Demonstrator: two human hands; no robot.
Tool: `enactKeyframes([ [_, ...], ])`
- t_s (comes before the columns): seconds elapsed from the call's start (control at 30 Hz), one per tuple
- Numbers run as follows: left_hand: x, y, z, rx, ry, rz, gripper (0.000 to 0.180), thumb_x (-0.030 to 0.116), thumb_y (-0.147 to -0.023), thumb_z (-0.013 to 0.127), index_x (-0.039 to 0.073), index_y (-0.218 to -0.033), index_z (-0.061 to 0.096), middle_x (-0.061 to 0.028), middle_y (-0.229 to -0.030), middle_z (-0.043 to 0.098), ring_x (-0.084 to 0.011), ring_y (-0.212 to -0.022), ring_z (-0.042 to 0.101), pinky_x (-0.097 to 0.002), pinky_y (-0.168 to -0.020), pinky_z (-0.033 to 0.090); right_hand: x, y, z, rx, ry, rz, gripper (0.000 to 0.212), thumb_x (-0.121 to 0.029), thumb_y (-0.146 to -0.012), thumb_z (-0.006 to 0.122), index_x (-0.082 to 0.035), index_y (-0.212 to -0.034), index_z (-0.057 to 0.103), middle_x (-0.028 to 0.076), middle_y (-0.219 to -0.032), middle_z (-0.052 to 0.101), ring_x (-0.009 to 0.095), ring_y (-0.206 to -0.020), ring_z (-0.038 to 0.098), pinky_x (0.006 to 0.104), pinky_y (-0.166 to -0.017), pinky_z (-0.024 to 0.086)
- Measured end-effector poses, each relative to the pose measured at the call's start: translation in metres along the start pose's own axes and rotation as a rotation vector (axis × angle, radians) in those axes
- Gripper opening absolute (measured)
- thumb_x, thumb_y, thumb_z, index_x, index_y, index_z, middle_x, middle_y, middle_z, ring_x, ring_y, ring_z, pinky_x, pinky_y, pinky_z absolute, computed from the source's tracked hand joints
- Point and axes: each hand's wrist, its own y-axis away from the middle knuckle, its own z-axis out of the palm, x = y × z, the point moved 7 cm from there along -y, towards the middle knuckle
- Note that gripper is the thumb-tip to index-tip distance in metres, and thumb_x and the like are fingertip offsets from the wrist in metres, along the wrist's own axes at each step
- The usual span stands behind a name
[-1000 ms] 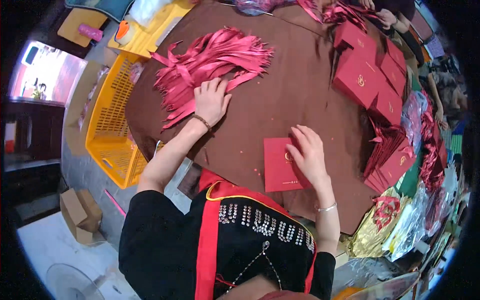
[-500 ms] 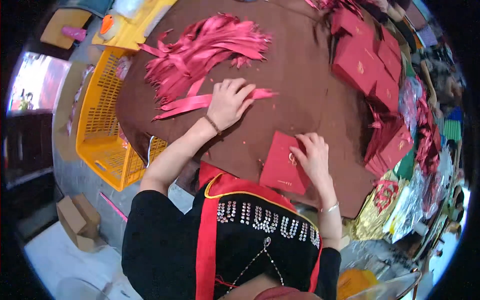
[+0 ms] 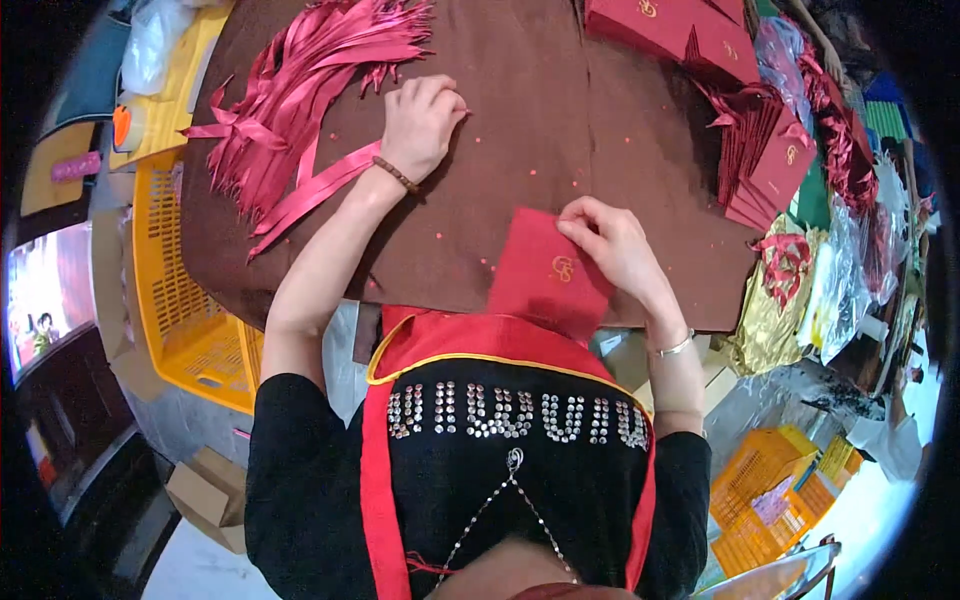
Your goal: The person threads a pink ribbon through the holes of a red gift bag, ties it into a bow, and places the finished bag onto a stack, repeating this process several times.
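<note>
A red paper card (image 3: 530, 265) with a gold emblem lies at the table's near edge, against my red apron (image 3: 470, 342). My right hand (image 3: 615, 245) pinches its upper right edge between thumb and fingers. Farther left, my left hand (image 3: 422, 122) is curled closed over a pink-red satin ribbon (image 3: 325, 195). The ribbon's tail runs from under the wrist toward the lower left; the part inside the fingers is hidden. Just beyond that hand spreads a big loose bundle of similar ribbons (image 3: 310, 85).
Stacked red cards (image 3: 665, 35) lie at the far right of the brown-covered table (image 3: 530, 130), with a fanned pile (image 3: 755, 150) below them. Gold wrapping (image 3: 765, 325) and clear plastic (image 3: 850, 285) crowd the right side. A yellow plastic crate (image 3: 160, 290) stands at the left.
My view has shifted, so the table's contents sit higher in the picture. The right hand has gone from lying over the card to pinching its upper edge. My left fingers have curled tighter.
</note>
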Motion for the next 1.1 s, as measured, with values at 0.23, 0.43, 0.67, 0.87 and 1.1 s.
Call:
enactKeyframes([
  [0.23, 0.016, -0.018, -0.070, 0.156, 0.273, -0.180, 0.008, 0.007, -0.084, 0.057, 0.002, -0.090, 0.058, -0.0137, -0.083, 0.062, -0.0306, -0.078, 0.061, -0.0354, -0.067, 0.048, 0.036, -0.015, 0.019, -0.102, -0.338, 0.018, 0.021, -0.016, -0.089, 0.054, 0.002, -0.099, 0.059, 0.000, -0.083, 0.060, 0.006, -0.078, 0.051, 0.0213, -0.070, 0.043],
  [0.43, 0.051, 0.037, -0.018, -0.305, 0.541, -0.251, 0.010, 0.004, -0.083, 0.056, 0.002, -0.093, 0.057, -0.0159, -0.090, 0.062, -0.0322, -0.081, 0.062, -0.0364, -0.069, 0.050, 0.024, -0.013, 0.023, -0.117, -0.311, 0.131, 0.019, -0.013, -0.085, 0.059, 0.000, -0.099, 0.057, -0.002, -0.076, 0.059, 0.003, -0.070, 0.051, 0.0190, -0.063, 0.042],
  [0.67, 0.109, 0.044, -0.014, -0.363, 0.565, -0.097, 0.012, 0.009, -0.080, 0.061, 0.006, -0.092, 0.062, -0.0123, -0.082, 0.062, -0.0302, -0.075, 0.061, -0.0368, -0.065, 0.049, 0.037, -0.014, 0.029, -0.181, -0.523, 0.156, 0.022, -0.012, -0.084, 0.059, 0.003, -0.100, 0.057, 0.001, -0.076, 0.061, 0.005, -0.071, 0.053, 0.0216, -0.065, 0.043],
  [0.87, 0.112, 0.051, -0.007, -0.318, 0.667, -0.254, 0.011, 0.005, -0.079, 0.063, 0.002, -0.090, 0.062, -0.0135, -0.082, 0.061, -0.0278, -0.077, 0.061, -0.0334, -0.066, 0.048, 0.029, -0.009, 0.025, -0.143, -0.522, 0.154, 0.025, -0.013, -0.085, 0.057, 0.004, -0.103, 0.060, 0.002, -0.080, 0.062, 0.006, -0.074, 0.054, 0.0211, -0.068, 0.043],
  [1.1, 0.116, 0.045, -0.008, -0.240, 0.577, -0.187, 0.007, 0.008, -0.078, 0.063, 0.003, -0.080, 0.058, -0.0120, -0.074, 0.056, -0.0297, -0.070, 0.058, -0.0378, -0.061, 0.046, 0.021, -0.005, 0.019, -0.115, -0.422, 0.156, 0.023, -0.011, -0.086, 0.056, 0.004, -0.104, 0.061, -0.002, -0.080, 0.060, 0.003, -0.073, 0.051, 0.0186, -0.065, 0.042],
])
